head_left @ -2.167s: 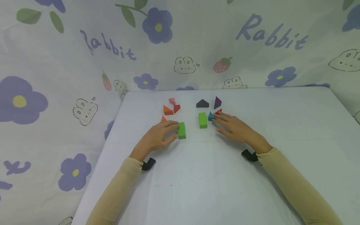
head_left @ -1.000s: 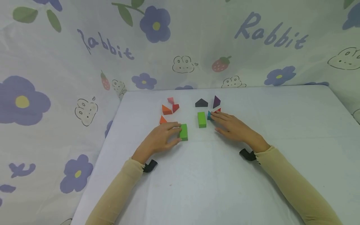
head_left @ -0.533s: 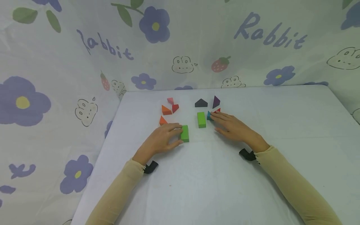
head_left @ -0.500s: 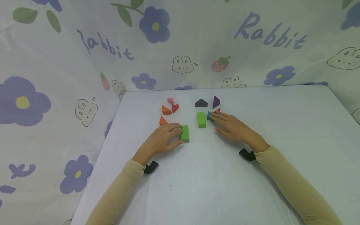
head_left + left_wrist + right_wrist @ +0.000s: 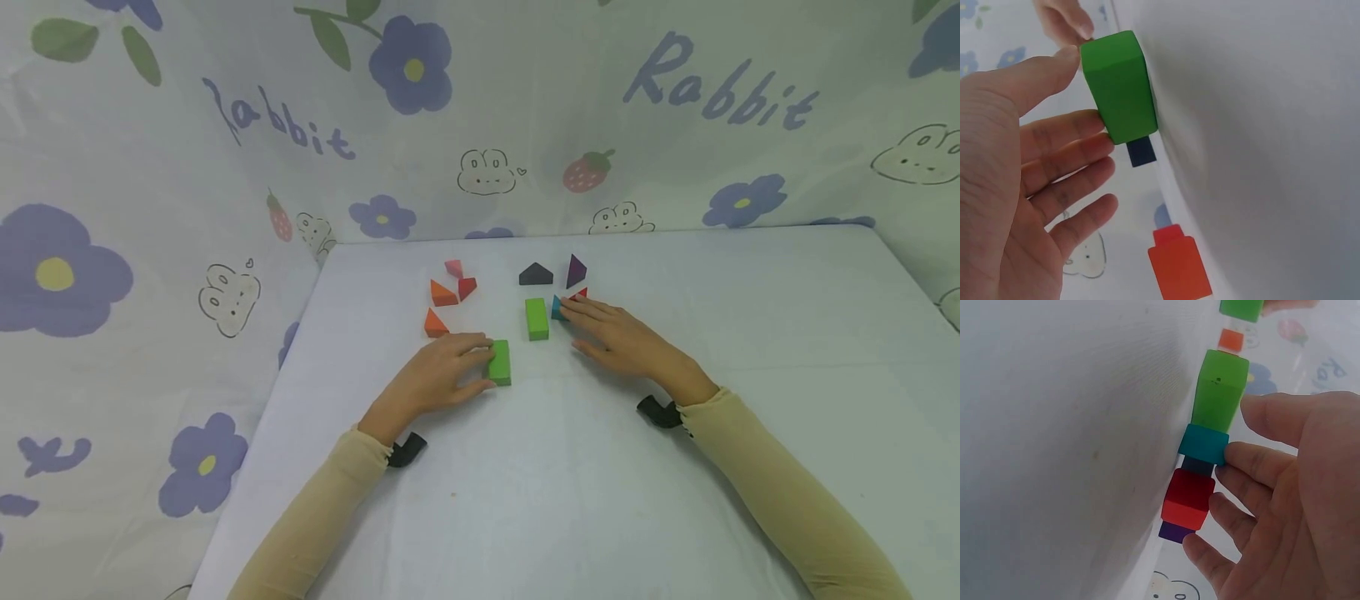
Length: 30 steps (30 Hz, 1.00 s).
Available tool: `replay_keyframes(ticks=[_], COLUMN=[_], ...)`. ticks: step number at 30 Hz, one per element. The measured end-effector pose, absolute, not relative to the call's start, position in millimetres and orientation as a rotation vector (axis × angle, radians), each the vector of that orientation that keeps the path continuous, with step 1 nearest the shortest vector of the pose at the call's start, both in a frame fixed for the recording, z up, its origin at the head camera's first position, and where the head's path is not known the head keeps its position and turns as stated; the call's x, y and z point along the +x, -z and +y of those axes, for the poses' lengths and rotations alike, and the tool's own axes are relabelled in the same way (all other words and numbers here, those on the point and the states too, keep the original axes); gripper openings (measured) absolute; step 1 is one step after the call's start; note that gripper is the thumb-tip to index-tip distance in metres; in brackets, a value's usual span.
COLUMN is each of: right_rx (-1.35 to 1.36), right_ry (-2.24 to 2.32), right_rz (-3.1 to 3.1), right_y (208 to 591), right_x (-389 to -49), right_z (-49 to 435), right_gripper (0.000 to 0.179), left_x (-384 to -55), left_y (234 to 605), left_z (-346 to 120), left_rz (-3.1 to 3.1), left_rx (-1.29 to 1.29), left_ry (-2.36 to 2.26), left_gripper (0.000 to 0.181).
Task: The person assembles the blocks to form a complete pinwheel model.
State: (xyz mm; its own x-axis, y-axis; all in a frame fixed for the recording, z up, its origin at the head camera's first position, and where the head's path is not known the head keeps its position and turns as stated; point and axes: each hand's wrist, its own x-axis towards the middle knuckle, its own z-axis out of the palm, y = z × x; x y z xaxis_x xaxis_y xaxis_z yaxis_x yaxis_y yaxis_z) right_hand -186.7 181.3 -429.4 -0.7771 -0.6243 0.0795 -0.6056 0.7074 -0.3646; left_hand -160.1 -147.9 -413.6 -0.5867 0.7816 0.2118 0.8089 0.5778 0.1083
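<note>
Both bare hands are over small coloured blocks on a white tabletop. At centre left, my left hand touches the left long side of a green rectangular block. In the left wrist view the thumb and fingers spread along that block without wrapping round it. My right hand lies with extended fingers by a teal triangular block and a red block, partly covering both. Its fingertips meet the teal block and red block in the right wrist view. A second green block stands left of the teal one.
Behind the right-hand group stand a dark grey block and a purple triangular block. Further left are orange blocks, a red block and a pink block. A printed cloth backs the table.
My left hand and the green block beside it have slid right and slightly towards the person, uncovering more of the front orange block. The right hand has stayed nearly still.
</note>
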Motion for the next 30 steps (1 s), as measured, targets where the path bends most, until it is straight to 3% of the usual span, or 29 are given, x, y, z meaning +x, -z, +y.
replay_keyframes(ticks=[30], right_rx=[-1.028], right_ry=[0.581], right_rz=[2.858], right_y=[428.7], right_x=[-186.5], right_z=[181.3], right_gripper=[0.06], left_x=[-151.4], left_y=[412.8], left_z=[-138.0], left_rz=[-2.647], left_rx=[-1.389], left_ry=[0.322], left_gripper=[0.039])
